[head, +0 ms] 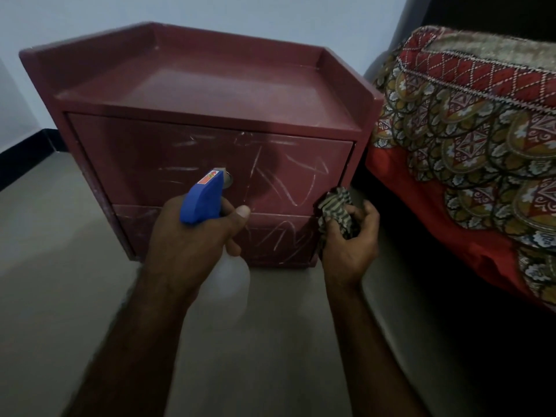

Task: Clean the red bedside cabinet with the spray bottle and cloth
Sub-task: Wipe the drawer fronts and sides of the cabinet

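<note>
Nearest, two forearms reach out over the grey floor (pixel 60 266). The left hand (pixel 192 236) grips the spray bottle (pixel 204 197) by the neck, fingers (pixel 233 246) curled round it and thumb laid along the blue head. The nozzle points at the upper drawer (pixel 144 158), close to its metal knob (pixel 229 180). The pale bottle body hangs blurred below the hand, and I cannot tell what it holds.

The right hand (pixel 349 239) clutches the striped cloth (pixel 337 209), bunched up, with the fingers folded round it. It is just in front of the cabinet's lower right corner.

The red cabinet (pixel 210 85) stands on the floor with its back to the pale wall (pixel 270 13). Both the upper and the lower drawer (pixel 270 239) are closed, and white scribbles (pixel 285 182) cross their fronts. A raised rim runs round the back and sides of the top, while the front edge is flat.

To the right, a bed with a patterned red bedspread (pixel 466 145) sits near the cabinet, a narrow dark gap between them. Floor lies open in front and to the left, up to a black skirting (pixel 24 152).
</note>
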`<state>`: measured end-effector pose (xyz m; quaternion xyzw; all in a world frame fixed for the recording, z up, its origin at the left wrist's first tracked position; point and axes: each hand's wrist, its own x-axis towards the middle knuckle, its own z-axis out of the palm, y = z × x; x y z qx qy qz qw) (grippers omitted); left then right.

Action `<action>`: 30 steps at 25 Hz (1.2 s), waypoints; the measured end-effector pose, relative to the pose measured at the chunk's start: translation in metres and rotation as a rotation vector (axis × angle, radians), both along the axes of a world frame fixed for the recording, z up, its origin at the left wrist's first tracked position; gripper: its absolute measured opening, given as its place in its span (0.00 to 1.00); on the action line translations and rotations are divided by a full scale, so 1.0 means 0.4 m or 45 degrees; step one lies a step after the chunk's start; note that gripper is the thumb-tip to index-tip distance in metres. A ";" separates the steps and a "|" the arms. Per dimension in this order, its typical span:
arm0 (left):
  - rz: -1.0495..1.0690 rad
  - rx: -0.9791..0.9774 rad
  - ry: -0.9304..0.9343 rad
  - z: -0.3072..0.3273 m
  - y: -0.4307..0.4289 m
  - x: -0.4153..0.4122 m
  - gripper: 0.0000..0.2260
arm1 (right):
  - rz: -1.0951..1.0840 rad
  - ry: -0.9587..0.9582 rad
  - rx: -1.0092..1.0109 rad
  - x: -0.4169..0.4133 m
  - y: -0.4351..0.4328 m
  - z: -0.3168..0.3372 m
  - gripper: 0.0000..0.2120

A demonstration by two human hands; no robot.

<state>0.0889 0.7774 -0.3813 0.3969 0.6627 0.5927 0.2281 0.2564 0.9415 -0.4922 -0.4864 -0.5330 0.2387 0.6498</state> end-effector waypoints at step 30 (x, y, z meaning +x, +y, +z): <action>-0.237 -0.275 0.034 -0.070 0.004 0.048 0.10 | -0.095 0.246 -0.130 0.008 -0.035 0.069 0.33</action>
